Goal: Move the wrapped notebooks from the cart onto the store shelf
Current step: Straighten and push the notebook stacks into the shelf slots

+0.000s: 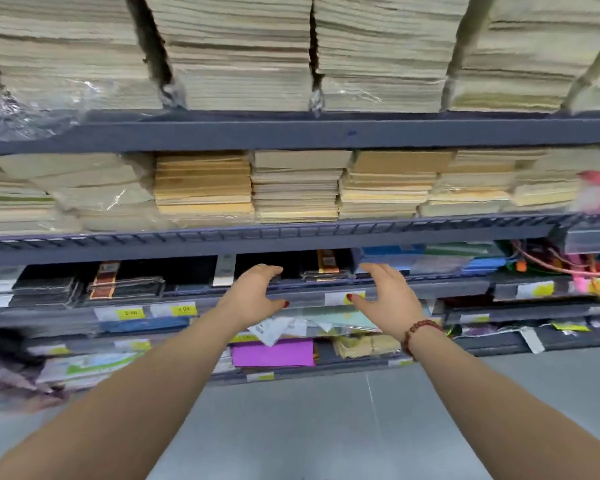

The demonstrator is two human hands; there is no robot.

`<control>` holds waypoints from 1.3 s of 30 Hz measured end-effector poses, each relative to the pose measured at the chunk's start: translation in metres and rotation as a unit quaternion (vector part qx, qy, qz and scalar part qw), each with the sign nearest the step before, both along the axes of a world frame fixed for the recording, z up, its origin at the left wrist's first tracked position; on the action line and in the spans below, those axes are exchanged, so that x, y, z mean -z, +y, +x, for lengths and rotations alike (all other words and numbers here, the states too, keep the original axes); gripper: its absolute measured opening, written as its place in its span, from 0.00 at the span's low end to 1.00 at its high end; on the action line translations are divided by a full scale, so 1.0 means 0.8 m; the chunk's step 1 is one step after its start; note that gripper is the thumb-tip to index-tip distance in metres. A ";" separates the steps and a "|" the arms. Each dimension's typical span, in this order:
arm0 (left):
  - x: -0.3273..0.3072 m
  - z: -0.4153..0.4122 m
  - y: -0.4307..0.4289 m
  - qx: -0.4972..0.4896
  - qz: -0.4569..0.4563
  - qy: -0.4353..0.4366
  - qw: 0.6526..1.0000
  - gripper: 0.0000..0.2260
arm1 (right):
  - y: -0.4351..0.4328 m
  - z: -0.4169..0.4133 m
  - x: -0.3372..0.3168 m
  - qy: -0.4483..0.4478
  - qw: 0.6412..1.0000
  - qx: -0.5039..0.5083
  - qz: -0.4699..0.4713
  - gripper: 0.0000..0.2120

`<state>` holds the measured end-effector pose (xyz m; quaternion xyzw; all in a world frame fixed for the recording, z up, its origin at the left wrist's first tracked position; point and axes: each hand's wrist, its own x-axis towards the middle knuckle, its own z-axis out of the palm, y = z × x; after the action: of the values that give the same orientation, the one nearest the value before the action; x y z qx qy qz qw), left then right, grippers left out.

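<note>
Both my arms reach toward a blue-grey store shelf [291, 237]. My left hand [257, 294] and my right hand [388, 297] hover side by side in front of its third level, fingers spread, palms facing each other, holding nothing. Stacks of plastic-wrapped notebooks [201, 183] fill the level just above my hands. Taller wrapped stacks [243, 53] fill the top level. Behind my fingers lie dark notebooks with an orange band [326, 265]. The cart is out of view.
Price labels [184, 310] run along the shelf edges. Lower levels hold purple paper [274, 353], envelopes and loose sheets. Bright cords and toys [586, 268] hang at the right. Grey floor [326, 427] lies under my forearms.
</note>
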<state>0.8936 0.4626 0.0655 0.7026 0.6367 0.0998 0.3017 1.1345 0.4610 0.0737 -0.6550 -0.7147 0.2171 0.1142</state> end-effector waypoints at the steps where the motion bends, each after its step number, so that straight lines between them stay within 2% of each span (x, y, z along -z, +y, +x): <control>1: 0.008 0.008 0.004 -0.015 -0.002 -0.006 1.000 0.32 | 0.010 0.007 0.011 0.010 1.000 -0.003 -0.005 0.29; 7: 0.056 0.046 0.042 -0.092 0.019 -0.031 0.995 0.31 | 0.061 0.021 0.075 0.071 0.997 -0.011 -0.032 0.29; 11: 0.088 0.062 0.066 -0.129 0.039 -0.057 0.989 0.28 | 0.079 0.012 0.111 0.102 0.994 -0.031 -0.007 0.27; 14: 0.109 0.068 0.078 -0.145 0.070 -0.068 0.985 0.26 | 0.090 0.003 0.131 0.066 0.997 -0.032 0.027 0.25; 18: 0.135 0.076 0.094 -0.143 0.083 -0.076 0.983 0.30 | 0.098 -0.012 0.140 -0.035 0.998 -0.031 0.052 0.16; 21: 0.146 0.080 0.099 -0.164 0.096 -0.087 0.978 0.31 | 0.102 -0.019 0.145 -0.058 0.996 -0.017 0.061 0.18; 26: 0.148 0.080 0.099 -0.176 0.112 -0.117 0.971 0.31 | 0.108 -0.011 0.156 0.044 0.994 0.038 0.094 0.31; 30: 0.148 0.078 0.098 -0.190 0.097 -0.142 0.967 0.28 | 0.108 -0.005 0.157 0.090 0.991 0.052 0.088 0.30; 35: 0.150 0.077 0.095 -0.177 0.099 -0.168 0.965 0.30 | 0.108 -0.001 0.159 0.104 0.989 0.054 0.093 0.30; 39: 0.152 0.076 0.094 -0.169 0.110 -0.164 0.966 0.27 | 0.109 0.002 0.165 0.113 0.986 0.044 0.111 0.27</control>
<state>0.9543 0.5379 -0.0565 0.5879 0.6728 0.3329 0.3013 1.1360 0.5481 -0.0579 -0.6403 -0.6873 0.2036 0.2760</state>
